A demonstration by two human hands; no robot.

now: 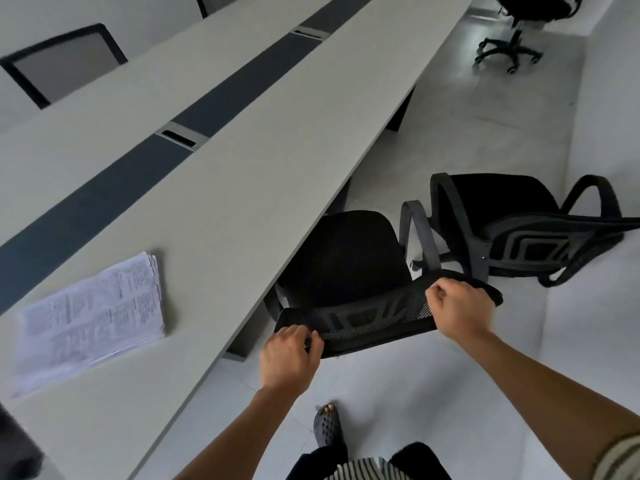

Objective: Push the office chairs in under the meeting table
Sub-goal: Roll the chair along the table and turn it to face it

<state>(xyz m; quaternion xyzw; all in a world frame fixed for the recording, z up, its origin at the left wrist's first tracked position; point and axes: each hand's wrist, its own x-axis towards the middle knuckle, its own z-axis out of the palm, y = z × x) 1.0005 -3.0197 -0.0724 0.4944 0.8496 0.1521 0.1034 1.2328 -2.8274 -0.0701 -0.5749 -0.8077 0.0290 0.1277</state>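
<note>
A long grey meeting table (242, 161) runs from lower left to upper right. A black mesh-backed office chair (346, 258) stands at its near edge, the seat partly under the tabletop. My left hand (289, 358) grips the left end of its backrest top. My right hand (457, 311) grips the right end of the same backrest. A second black office chair (512, 223) stands to the right, out on the floor, touching the first chair's armrest. A third black chair (512, 32) stands far off at the upper right.
A stack of printed papers (93, 317) lies on the table at lower left. Another chair's backrest (65, 60) shows across the table. My foot in a black clog (327, 427) stands on the pale tiled floor behind the chair.
</note>
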